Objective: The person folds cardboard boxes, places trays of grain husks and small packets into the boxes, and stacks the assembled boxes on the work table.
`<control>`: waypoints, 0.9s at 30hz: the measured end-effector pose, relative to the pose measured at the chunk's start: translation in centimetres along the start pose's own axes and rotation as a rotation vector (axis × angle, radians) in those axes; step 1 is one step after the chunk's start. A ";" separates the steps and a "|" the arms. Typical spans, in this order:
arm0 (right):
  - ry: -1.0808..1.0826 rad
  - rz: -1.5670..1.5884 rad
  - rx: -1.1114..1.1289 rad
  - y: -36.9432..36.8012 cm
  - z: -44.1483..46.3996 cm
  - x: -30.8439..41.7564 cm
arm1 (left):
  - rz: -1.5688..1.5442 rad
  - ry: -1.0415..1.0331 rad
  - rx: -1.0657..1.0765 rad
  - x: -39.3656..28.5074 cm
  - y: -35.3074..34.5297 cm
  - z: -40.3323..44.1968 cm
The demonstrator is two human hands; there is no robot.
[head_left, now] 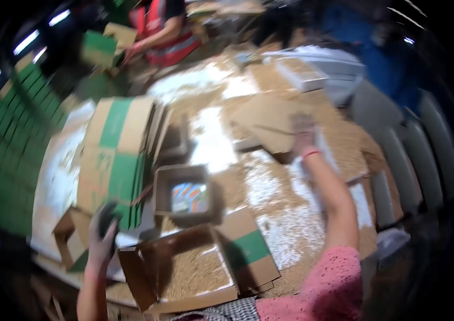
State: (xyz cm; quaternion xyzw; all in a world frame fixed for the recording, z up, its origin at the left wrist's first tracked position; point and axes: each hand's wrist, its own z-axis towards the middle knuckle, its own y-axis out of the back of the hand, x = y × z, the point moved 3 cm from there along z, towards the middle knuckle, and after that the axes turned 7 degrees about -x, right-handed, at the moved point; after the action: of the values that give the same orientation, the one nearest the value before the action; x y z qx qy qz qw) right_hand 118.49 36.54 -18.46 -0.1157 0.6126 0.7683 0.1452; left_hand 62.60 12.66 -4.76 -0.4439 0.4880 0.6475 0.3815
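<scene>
My right hand [303, 128] reaches forward and rests at the right edge of a flat brown cardboard piece [264, 115]; its fingers are blurred. My left hand [102, 230], partly dark as if gloved, is raised at the lower left, beside a stack of folded green-and-brown cartons [114, 144]; its fingers are smeared and what they hold, if anything, cannot be made out. Between my arms an open cardboard box [195, 305] shows brown loose grain-like material [195, 273] inside. Behind it sits a smaller open box [184, 169] with a colourful packet [188, 197] in it.
Brown loose material lies over the white table [211, 136]. A white tray [312, 84] stands at the back. Grey rounded panels [398, 166] line the right side. Across the table, a person in a red vest [165, 32] holds green-and-brown cardboard. Stacked green cartons [13, 123] stand left.
</scene>
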 end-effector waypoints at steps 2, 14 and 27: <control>-0.113 -0.100 0.126 -4.4 1.2 -1.3 | 0.267 0.148 0.197 -1.4 -4.6 4.0; 0.184 0.632 -0.370 6.7 -8.5 0.4 | 1.291 0.006 0.775 17.2 -21.1 13.3; 0.085 0.581 -0.485 12.0 -17.0 -4.8 | 0.992 -0.188 0.443 8.3 -12.3 9.7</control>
State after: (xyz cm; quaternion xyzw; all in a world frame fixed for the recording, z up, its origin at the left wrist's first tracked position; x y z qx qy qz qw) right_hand 118.62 17.08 -9.63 0.0002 0.4259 0.8945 -0.1357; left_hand 69.47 25.42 -14.96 -0.0100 0.7269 0.6685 0.1568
